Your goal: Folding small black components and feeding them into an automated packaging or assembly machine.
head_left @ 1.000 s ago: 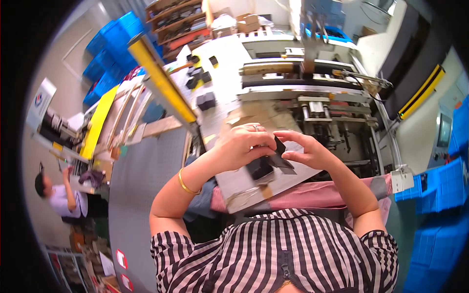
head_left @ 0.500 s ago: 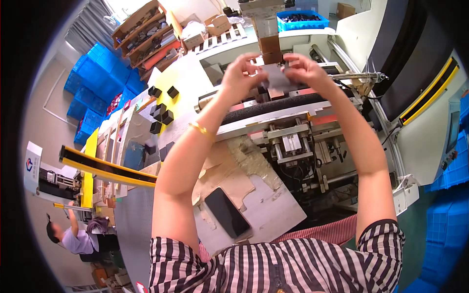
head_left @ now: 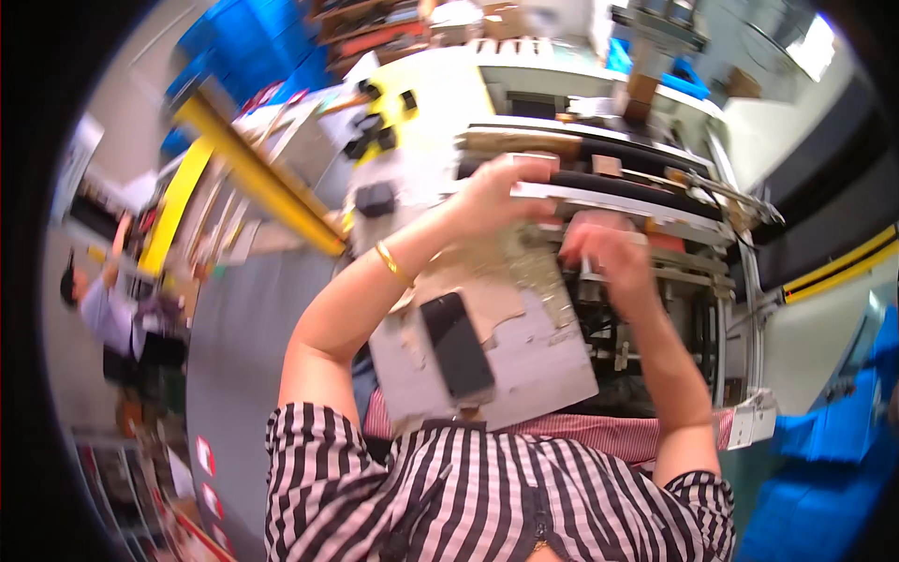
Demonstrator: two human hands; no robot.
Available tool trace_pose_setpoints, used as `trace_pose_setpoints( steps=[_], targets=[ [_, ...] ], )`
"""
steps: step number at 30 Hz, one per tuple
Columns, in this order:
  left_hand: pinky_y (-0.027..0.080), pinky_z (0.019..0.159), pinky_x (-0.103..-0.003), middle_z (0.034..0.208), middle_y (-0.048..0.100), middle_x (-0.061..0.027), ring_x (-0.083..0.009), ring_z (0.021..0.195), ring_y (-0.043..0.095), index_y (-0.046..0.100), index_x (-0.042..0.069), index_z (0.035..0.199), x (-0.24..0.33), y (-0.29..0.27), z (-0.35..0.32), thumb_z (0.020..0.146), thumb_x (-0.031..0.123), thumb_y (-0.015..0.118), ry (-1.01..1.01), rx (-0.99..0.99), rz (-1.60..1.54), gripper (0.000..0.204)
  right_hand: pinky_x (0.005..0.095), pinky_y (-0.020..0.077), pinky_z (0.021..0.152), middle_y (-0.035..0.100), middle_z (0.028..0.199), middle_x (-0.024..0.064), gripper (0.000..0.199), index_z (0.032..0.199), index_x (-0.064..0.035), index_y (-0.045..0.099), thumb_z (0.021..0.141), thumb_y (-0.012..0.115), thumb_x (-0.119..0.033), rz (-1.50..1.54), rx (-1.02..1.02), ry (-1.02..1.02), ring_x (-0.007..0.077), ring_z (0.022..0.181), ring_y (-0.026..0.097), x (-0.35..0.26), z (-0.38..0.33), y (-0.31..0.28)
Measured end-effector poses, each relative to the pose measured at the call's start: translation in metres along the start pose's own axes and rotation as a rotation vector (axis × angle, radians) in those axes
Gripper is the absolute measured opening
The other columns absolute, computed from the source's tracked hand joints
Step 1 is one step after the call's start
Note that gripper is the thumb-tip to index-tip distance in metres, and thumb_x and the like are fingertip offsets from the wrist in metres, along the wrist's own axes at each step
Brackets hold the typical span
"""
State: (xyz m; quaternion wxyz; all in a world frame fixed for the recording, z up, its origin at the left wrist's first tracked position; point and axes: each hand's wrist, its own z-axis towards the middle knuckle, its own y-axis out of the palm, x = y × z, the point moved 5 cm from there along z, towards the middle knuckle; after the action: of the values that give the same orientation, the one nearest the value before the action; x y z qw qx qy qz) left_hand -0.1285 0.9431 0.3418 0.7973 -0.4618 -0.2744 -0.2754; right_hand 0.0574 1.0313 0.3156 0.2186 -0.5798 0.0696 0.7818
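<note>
Over one metal machine with black rollers, we see two bare hands: the left, thumb and fingers parted, apparently empty; the right, curled, its grip too blurred to tell. We judge this a handling step, next calling for careful finger placement. One glossy black rectangular slab lies on one flat grey board.

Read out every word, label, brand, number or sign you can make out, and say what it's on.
No text is legible.
Red-and-white labels on the grey table: too small and blurred to read.
Black slab on the pale board: no readable marking shows.
</note>
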Motion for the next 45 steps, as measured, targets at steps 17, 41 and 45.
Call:
trace_pose_setpoints(
  steps=[17,41,45],
  targets=[
    [0.049,0.092,-0.044,0.117,0.063,-0.0192,-0.0349,0.105,0.062,0.061,0.008,0.12,0.044,-0.092,-1.083,0.08,0.023,0.07,-2.227,1.142,0.753,0.043,0.0269,0.0492,0.085,0.07,0.102,0.0109,0.028,0.119,0.0011,0.061,0.095,0.057,-0.013,0.055,-1.126,0.409,0.0165,0.096,0.065,-0.025,-0.133,0.456],
    [0.045,0.057,-0.022,0.073,0.065,0.0006,-0.0063,0.062,0.054,0.071,0.004,0.085,-0.02,-0.202,-0.749,0.089,0.019,0.067,-0.97,0.958,-0.099,0.016,0.0359,0.0513,0.081,0.067,0.102,0.0123,0.027,0.113,-0.0033,0.064,0.088,0.065,-0.014,-0.226,-1.094,-0.256,0.0272,0.094,0.064,-0.06,-0.121,0.479],
    [0.046,0.061,-0.025,0.08,0.065,-0.0035,-0.0108,0.068,0.058,0.069,0.005,0.088,0.069,-0.189,-0.501,0.077,0.013,0.078,-0.419,0.355,0.166,0.016,0.036,0.0487,0.085,0.067,0.107,0.0118,0.031,0.116,-0.0039,0.062,0.086,0.065,-0.008,-0.205,-0.592,-0.172,0.0269,0.1,0.063,-0.078,-0.092,0.373]
  ],
)
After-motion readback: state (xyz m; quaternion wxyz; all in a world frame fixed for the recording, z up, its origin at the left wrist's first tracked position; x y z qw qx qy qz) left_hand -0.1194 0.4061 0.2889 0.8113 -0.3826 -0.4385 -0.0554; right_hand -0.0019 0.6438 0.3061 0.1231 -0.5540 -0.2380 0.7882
